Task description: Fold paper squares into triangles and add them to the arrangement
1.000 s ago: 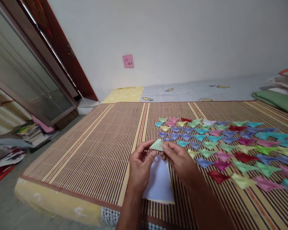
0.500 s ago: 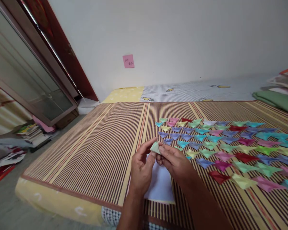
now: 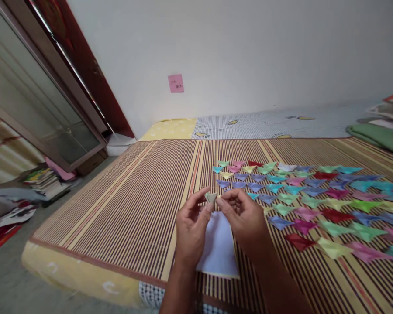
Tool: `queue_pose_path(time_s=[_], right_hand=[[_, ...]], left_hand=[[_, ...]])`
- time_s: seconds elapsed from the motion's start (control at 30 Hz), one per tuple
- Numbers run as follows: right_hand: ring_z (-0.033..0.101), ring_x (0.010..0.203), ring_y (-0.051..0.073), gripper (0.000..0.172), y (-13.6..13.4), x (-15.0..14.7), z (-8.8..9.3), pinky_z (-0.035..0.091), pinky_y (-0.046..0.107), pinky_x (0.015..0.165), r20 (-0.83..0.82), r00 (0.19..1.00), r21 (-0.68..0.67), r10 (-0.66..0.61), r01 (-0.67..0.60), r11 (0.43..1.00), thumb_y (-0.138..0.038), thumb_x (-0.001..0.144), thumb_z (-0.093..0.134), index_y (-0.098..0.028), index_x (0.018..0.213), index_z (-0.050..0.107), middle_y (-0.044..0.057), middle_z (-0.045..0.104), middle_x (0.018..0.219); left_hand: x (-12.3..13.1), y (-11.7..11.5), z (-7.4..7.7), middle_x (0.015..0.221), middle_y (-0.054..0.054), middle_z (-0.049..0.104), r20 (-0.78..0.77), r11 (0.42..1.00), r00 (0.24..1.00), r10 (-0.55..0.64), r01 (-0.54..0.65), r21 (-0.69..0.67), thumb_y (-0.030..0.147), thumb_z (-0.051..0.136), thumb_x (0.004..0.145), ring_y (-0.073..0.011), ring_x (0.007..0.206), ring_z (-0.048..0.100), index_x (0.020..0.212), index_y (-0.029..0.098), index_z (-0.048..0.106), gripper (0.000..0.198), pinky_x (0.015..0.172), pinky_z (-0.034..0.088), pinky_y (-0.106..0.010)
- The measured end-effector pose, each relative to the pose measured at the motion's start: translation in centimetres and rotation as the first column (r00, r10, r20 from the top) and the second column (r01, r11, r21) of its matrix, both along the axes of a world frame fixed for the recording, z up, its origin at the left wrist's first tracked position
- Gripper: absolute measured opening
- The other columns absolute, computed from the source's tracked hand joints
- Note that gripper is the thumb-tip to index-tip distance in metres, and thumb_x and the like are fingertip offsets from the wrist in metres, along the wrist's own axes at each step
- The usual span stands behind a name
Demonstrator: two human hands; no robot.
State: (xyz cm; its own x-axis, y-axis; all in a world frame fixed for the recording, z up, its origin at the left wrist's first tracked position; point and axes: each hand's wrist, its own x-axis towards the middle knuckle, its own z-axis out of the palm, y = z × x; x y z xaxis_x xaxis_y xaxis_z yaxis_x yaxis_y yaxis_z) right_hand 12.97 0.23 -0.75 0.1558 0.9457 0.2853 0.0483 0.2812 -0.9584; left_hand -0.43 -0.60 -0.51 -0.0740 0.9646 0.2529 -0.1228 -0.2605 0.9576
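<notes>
Between the thumb and fingers of my left hand [image 3: 192,226] is a small pale green folded paper [image 3: 211,198], its layered edges facing up. My right hand [image 3: 244,213] is closed in a pinch, thumb and forefinger at the right edge of that paper. Whether those fingertips grip it firmly is hard to make out. Below both hands lies a lavender sheet of paper [image 3: 218,250], possibly a stack, with a pale yellow edge at the near side. Rows of folded paper shapes [image 3: 309,213] in many colours spread out to the right of my hands.
A striped bamboo mat [image 3: 127,209] covers the bed, over a patterned sheet [image 3: 255,124]. A pink note [image 3: 176,83] is stuck on the wall. Folded green cloth [image 3: 378,137] lies at the far right. Books [image 3: 46,185] stand on the floor at left, near a glass-panelled door [image 3: 49,87].
The green folded paper has turned in my left hand, showing a narrower shape with its layers visible. My right hand has shifted slightly right, its fingers now at the paper's edge.
</notes>
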Motion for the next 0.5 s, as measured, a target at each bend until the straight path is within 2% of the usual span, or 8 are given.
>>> queue_pose_path(time_s=[0.03,0.1,0.17,0.27,0.4,0.5], right_hand=[[0.062,0.075,0.018,0.018,-0.18,0.1,0.32,0.05,0.032,0.07,0.023,1.0,0.039,-0.015,0.014,0.999,-0.036,0.087,0.073,-0.021,0.096,0.068,0.001,0.067,0.083],[0.065,0.083,0.019,0.019,-0.45,0.3,0.88,0.051,0.033,0.076,0.077,0.996,0.094,0.037,-0.044,0.995,-0.032,0.087,0.074,-0.023,0.104,0.072,0.002,0.071,0.092],[0.066,0.086,0.019,0.016,-0.54,0.45,1.18,0.052,0.034,0.077,0.111,0.99,0.124,0.083,-0.097,0.988,-0.03,0.089,0.073,-0.023,0.103,0.075,0.003,0.072,0.096],[0.067,0.086,0.019,0.016,-0.41,0.52,1.09,0.052,0.034,0.076,0.114,0.99,0.147,0.089,-0.106,0.983,-0.029,0.09,0.072,-0.023,0.103,0.077,0.004,0.074,0.1],[0.064,0.077,0.019,0.017,-0.25,0.47,0.62,0.05,0.034,0.071,0.105,0.992,0.111,0.074,-0.086,0.99,-0.029,0.086,0.076,-0.023,0.102,0.077,0.003,0.074,0.092],[0.061,0.071,0.018,0.018,-0.24,0.52,0.48,0.049,0.034,0.068,0.108,0.993,0.074,0.051,-0.059,0.995,-0.03,0.082,0.08,-0.023,0.098,0.075,0.002,0.073,0.083]], left_hand=[[-0.01,0.06,-0.09,0.117,-0.01,0.075,0.007,1.0,1.0,-0.004,0.004,-0.009,0.036,0.074,0.09,-0.0234,0.108,0.069,0.124,0.024,0.075,0.036,0.094,0.056,-0.035],[-0.02,0.21,-0.27,0.119,-0.01,0.075,0.013,1.0,1.0,-0.025,0.026,-0.014,0.035,0.074,0.09,-0.0241,0.107,0.07,0.124,0.024,0.075,0.035,0.093,0.057,-0.037],[-0.01,0.31,-0.39,0.122,-0.01,0.074,-0.007,0.999,0.999,-0.041,0.041,-0.001,0.033,0.073,0.091,-0.0249,0.111,0.07,0.123,0.024,0.076,0.034,0.097,0.056,-0.039],[0.03,0.32,-0.34,0.124,-0.01,0.074,-0.066,0.998,0.997,-0.046,0.048,0.034,0.033,0.069,0.095,-0.0254,0.116,0.068,0.123,0.025,0.076,0.031,0.104,0.052,-0.041],[0.14,0.19,-0.1,0.123,-0.011,0.073,-0.138,0.995,0.99,-0.02,0.033,0.091,0.034,0.06,0.1,-0.0248,0.115,0.067,0.12,0.025,0.078,0.029,0.103,0.051,-0.04],[0.14,0.28,-0.24,0.122,-0.011,0.074,-0.125,0.997,0.992,-0.022,0.031,0.074,0.036,0.06,0.1,-0.0248,0.116,0.067,0.117,0.024,0.08,0.028,0.104,0.051,-0.04]])
